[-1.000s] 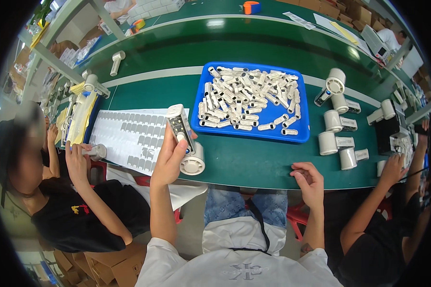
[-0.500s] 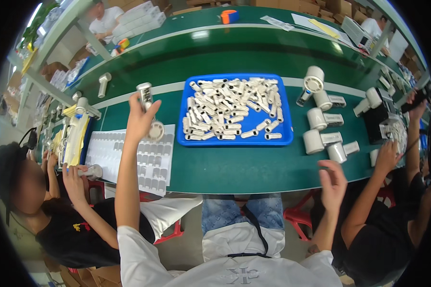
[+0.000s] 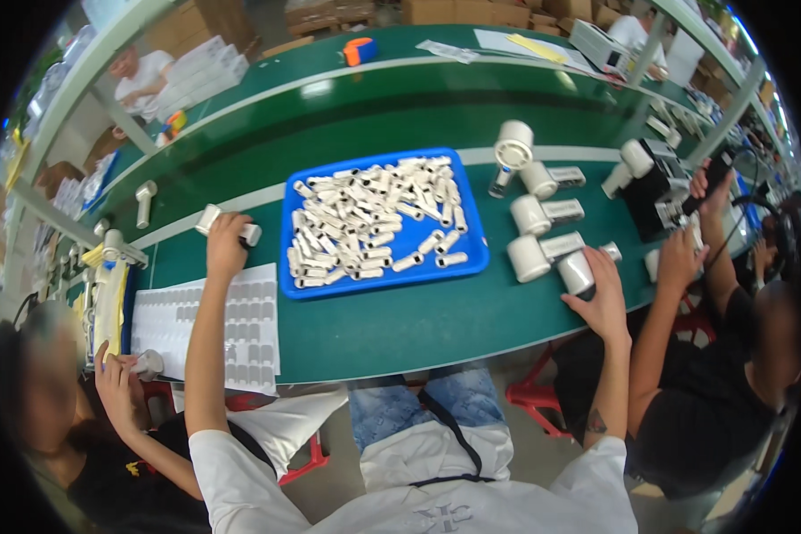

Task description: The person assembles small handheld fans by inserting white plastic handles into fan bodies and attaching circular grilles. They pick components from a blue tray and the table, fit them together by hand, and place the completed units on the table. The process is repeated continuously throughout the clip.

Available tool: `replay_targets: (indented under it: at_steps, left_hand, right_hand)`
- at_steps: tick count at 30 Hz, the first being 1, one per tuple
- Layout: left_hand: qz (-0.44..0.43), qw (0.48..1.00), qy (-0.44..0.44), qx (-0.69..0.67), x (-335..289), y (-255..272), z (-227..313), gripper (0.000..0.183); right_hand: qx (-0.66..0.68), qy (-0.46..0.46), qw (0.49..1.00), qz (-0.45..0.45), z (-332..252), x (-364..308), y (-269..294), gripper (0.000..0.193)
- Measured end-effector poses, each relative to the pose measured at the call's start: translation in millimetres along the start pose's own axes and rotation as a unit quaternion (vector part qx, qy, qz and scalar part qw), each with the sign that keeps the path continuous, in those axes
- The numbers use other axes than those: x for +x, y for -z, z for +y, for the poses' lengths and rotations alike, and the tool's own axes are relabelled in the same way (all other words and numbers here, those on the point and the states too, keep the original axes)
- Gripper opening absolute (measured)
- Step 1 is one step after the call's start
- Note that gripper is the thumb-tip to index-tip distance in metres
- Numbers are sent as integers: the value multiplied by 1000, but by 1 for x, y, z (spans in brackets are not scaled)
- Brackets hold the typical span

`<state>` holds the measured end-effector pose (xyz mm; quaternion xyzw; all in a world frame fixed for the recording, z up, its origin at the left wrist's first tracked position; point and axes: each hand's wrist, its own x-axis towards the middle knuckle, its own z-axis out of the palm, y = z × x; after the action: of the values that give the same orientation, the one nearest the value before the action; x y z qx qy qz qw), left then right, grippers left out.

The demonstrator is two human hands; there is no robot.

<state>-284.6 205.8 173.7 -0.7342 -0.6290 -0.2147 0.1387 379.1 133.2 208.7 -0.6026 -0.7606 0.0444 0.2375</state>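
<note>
Two sides busy

My left hand (image 3: 229, 245) grips a white plastic handheld fan (image 3: 207, 220) over the green worktop (image 3: 374, 334), left of the blue rectangular tray (image 3: 472, 247); my right hand (image 3: 603, 303) curls around a white barrel-headed fan (image 3: 576, 271), grip firmness unclear. I judge this set-down and pick-up: next, release left, lift right.

Left fingers (image 3: 230, 224) hide middle of white device (image 3: 209, 219); right fingers (image 3: 603, 272) cover part of white fan (image 3: 577, 274), probably neck.
</note>
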Motion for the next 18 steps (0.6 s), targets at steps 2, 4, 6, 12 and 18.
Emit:
replay_targets:
  at_steps: [2,4,6,12,18]
  left_hand:
    - [-32,998,3,-45,-3,7,-10,46]
    - [-2,994,61,-94,2,19,14,47]
    - [34,990,45,-129,13,33,50,41]
    - [-180,911,-57,-366,39,25,204,23]
    - [-248,933,-70,-251,48,7,264,30]
  right_hand:
    - [6,16,999,35,-5,-5,5,82]
    - [94,5,994,61,-17,-18,19,81]
    - [220,7,973,73,-44,-26,33,82]
    - [303,154,934,-114,-152,0,-5,84]
    - [131,254,954,-96,-206,8,-85,82]
